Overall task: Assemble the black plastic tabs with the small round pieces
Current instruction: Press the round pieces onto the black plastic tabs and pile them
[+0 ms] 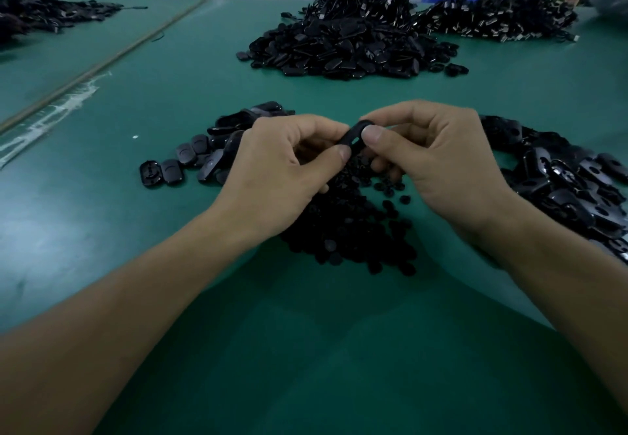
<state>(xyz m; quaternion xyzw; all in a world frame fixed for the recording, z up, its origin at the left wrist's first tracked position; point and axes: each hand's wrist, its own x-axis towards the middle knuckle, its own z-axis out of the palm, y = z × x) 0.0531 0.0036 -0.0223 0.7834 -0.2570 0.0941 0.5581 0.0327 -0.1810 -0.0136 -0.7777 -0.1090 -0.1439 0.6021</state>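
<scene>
Pinching a single black plastic tab (354, 140) between them, both hands meet over the green tabletop (136, 101). The tab stands in the gap between the two thumbs, tilted, with a slot-shaped opening facing the camera.

The left hand (282, 162) has its fingers curled, with the thumb tip against the tab's lower end. The right hand (438, 159) is likewise curled, its thumb pressed on the tab's upper right side and its forefinger arched over the top edge.

Directly beneath the hands, and reaching toward the person, lies a heap of small round pieces (346, 230) spread between the wrists. Whether either hand also holds a round piece cannot be told, as the fingertips behind the tab are hidden.

Just left of the left hand sits a loose group of tabs (190, 159), partly covered by that hand. Right of the right hand, a larger pile of tabs (564, 183) runs off the frame edge. Beyond the hands, well apart, stands a mound of black parts (343, 50) topped with cables. Detail there is too dark to make out.
</scene>
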